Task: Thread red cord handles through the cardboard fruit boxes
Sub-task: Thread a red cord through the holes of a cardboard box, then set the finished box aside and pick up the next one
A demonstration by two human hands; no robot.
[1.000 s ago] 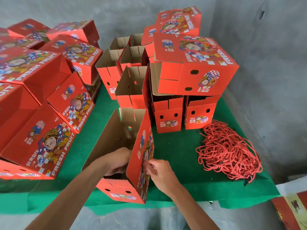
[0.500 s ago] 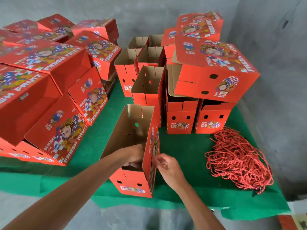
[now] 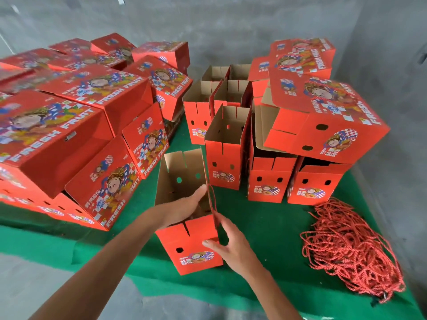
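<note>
While the left hand (image 3: 184, 210) reaches down inside the open box (image 3: 187, 218) at the front of the tabletop (image 3: 265, 227), its fingers lie fairly straight along the inner right wall and grip nothing I can see. Across that wall, the right hand (image 3: 231, 244) rests on the outside corner, thumb on the front face and fingers loosely spread, no cord plainly between them. A thin red line runs down the right wall's top edge; whether it is a cord or just the cardboard's edge I cannot tell.

Behind this box stand several upright open boxes (image 3: 225, 146) whose paired front holes look bare, so they probably lack handles. One closed box (image 3: 323, 118) lies tilted on top of them. At the left, a stack of finished-looking boxes (image 3: 69, 125) is piled; cords on them are not visible. A large heap of red cords (image 3: 349, 248) lies at the right of the green tabletop, well apart from both hands, suggesting much threading remains.
</note>
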